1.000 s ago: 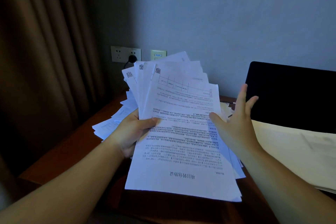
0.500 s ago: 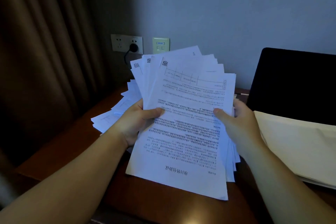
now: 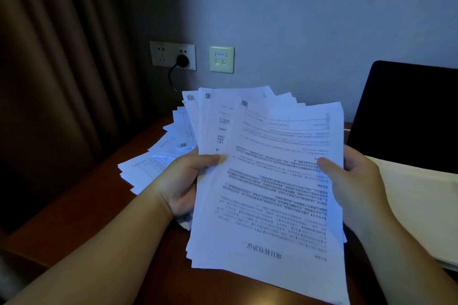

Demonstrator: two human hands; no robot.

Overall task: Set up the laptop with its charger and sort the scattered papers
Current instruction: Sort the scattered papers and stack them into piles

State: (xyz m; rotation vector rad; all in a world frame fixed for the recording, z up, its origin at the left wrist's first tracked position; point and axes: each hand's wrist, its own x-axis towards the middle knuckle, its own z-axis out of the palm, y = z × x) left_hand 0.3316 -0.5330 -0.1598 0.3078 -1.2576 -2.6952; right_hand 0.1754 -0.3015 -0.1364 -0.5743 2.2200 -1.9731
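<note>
I'm seeing left hand (image 3: 184, 182) and right hand (image 3: 352, 181) gripping the paper stack (image 3: 270, 181), brown desk (image 3: 81, 208) lying beneath, curtain (image 3: 54, 57) hanging far left, wall socket (image 3: 172, 55) sitting behind.

Brown curtain (image 3: 62, 82): hangs in vertical folds far to the left of the left hand (image 3: 183, 183) and fills the left side of the view from top to desk level.

Wall (image 3: 309, 20): plain and bluish-grey, rising behind and above both hands.

Power socket plate (image 3: 163, 53): a wide pale panel fixed to the wall, above the left hand and slightly left of it, close to the curtain's edge.

Data port plate (image 3: 221, 59): a smaller, squarish cream panel with a small blue label, just right of the socket plate, above the left hand and well left of the right hand (image 3: 354, 186).

Desk (image 3: 86, 205): reddish-brown wood, its bare surface lying below and left of the left hand and reaching back to the wall.
</note>
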